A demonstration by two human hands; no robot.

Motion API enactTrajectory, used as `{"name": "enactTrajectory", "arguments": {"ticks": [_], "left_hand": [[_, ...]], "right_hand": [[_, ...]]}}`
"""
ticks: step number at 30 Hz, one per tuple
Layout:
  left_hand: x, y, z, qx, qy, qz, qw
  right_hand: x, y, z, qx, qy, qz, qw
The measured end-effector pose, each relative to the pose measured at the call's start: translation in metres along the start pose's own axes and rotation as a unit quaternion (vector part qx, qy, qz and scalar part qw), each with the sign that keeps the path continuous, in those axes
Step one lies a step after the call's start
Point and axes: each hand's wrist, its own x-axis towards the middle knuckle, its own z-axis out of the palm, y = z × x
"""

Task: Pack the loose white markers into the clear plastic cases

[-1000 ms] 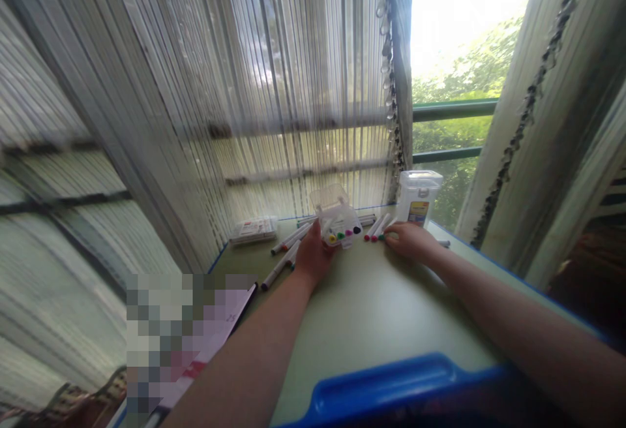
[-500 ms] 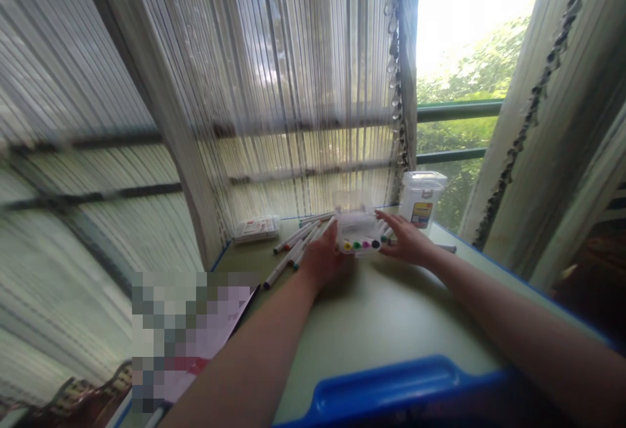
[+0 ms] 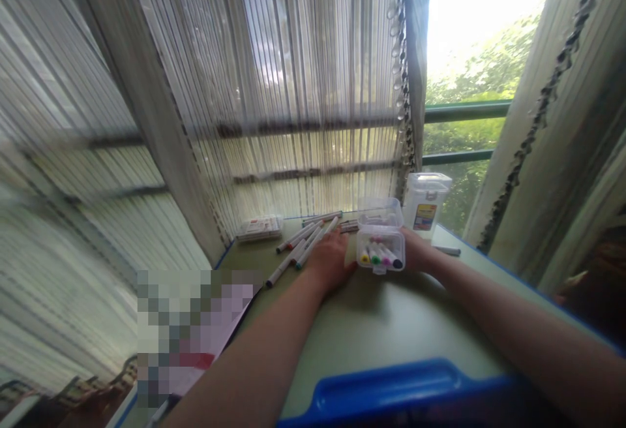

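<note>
A clear plastic marker box [image 3: 362, 262] has its lid [image 3: 380, 211] swung up at the back. Inside lie several white markers with yellow, green, pink and black ends facing me. My right hand [image 3: 415, 250] grips the box from its right side, with the fingers mostly hidden behind it. Left of the box, my left hand [image 3: 331, 257] rests low over the table with its fingers stretched forward, holding nothing that I can see. Its fingertips are beside a loose pile of white markers [image 3: 307, 243].
A tall clear container [image 3: 426, 203] with a label stands at the back right, one marker [image 3: 447, 251] lying near it. A flat clear case [image 3: 259, 228] sits at the back left. Blurred papers [image 3: 229, 317] lie at left; a blue moulded edge [image 3: 391, 385] borders the table in front. Curtains hang behind.
The marker box has moved right and nearer, and its inside now faces me more. My right hand has gone from open beside it to behind it. My left hand has come off the box.
</note>
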Motion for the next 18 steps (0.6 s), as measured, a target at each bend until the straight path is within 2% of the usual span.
{"name": "enactTrajectory", "arguments": {"ticks": [2, 4, 10, 18], "left_hand": [[0.0010, -0.0053, 0.0038, 0.026, -0.025, -0.066, 0.997], [0.0010, -0.0088, 0.0059, 0.034, -0.052, -0.104, 0.993], [-0.0007, -0.0088, 0.0027, 0.037, -0.061, -0.079, 0.994], [0.0003, -0.0113, 0.0047, 0.029, -0.074, -0.081, 0.994]], "right_hand": [[-0.0001, 0.0000, -0.0020, -0.022, -0.008, -0.006, 1.000], [0.0000, -0.0012, -0.0040, -0.040, -0.015, -0.015, 0.999], [0.0005, -0.0011, -0.0041, -0.053, -0.027, -0.011, 0.998], [0.0014, -0.0001, -0.0020, -0.062, -0.022, 0.000, 0.998]]}}
